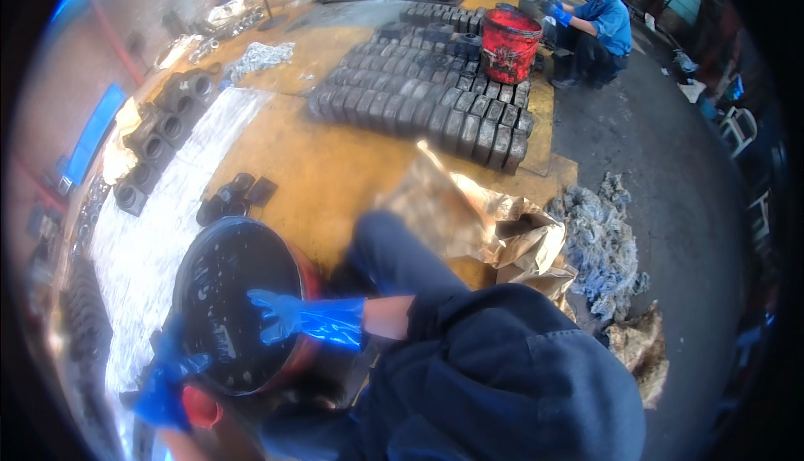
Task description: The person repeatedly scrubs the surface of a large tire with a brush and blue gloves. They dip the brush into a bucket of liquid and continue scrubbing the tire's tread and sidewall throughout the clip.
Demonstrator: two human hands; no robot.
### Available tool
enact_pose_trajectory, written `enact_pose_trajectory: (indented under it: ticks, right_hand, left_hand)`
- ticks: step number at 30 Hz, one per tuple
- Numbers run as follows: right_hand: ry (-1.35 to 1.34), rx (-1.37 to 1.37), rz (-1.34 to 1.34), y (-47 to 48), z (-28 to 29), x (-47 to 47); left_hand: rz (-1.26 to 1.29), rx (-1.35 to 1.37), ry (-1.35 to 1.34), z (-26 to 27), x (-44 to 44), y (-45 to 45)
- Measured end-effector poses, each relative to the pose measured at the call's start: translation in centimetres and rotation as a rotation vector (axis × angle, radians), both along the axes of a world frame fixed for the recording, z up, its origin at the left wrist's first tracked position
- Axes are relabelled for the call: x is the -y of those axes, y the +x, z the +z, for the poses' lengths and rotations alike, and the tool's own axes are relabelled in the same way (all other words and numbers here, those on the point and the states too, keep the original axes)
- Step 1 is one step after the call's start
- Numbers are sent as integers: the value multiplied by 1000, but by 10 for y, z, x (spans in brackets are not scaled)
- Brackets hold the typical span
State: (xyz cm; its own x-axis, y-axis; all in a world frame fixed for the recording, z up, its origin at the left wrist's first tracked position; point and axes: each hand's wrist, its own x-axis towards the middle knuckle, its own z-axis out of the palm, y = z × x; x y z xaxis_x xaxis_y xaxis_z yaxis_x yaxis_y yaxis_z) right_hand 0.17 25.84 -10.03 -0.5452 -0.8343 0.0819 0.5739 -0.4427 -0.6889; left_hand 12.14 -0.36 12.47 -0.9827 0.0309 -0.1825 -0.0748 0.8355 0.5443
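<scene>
My right hand (279, 318), in a blue rubber glove, is over the drum with its fingers spread and nothing in it. Below it stands an open, red-sided drum (309, 279) holding dark liquid (229, 291) with pale flecks on its surface. At the drum's lower left rim is my left hand (164, 385), also blue-gloved and blurred, thumb apart from the fingers. Dark edges show beside that glove; whether it grips something cannot be told. A red cup-like thing (202, 407) lies right beside the left glove, close to the drum.
Dark metal blocks (414, 106) lie in rows beyond, bearing a stained red bucket (510, 46). A person (603, 21) squats beside them. Crumpled brown paper (534, 235) and grey fibre waste (600, 247) lie past my knee. Small dark parts (232, 197) and ring-shaped parts (169, 128) are left.
</scene>
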Motion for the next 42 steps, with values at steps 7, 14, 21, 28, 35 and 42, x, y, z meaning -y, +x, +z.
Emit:
enact_pose_trajectory:
  ticks: [7,14,21,28,35,42]
  right_hand:
    - [286,-571,-83,8,17,-15]
    - [318,-488,-160,-1,-11,-11]
    - [860,-1061,-444,-56,68,4]
    - [1101,-1532,155,-115,76,35]
    - [1131,-2056,773,-96,62,68]
    - [1026,-2310,1101,-90,-23,94]
  left_hand:
    - [646,-204,695,-97,-34,6]
    - [963,-229,1118,-208,-24,-9]
    - [807,-523,1008,-234,36,-9]
    - [1005,-513,959,-200,11,-10]
    - [1040,-515,791,-224,45,-15]
    - [1195,-673,985,-211,86,16]
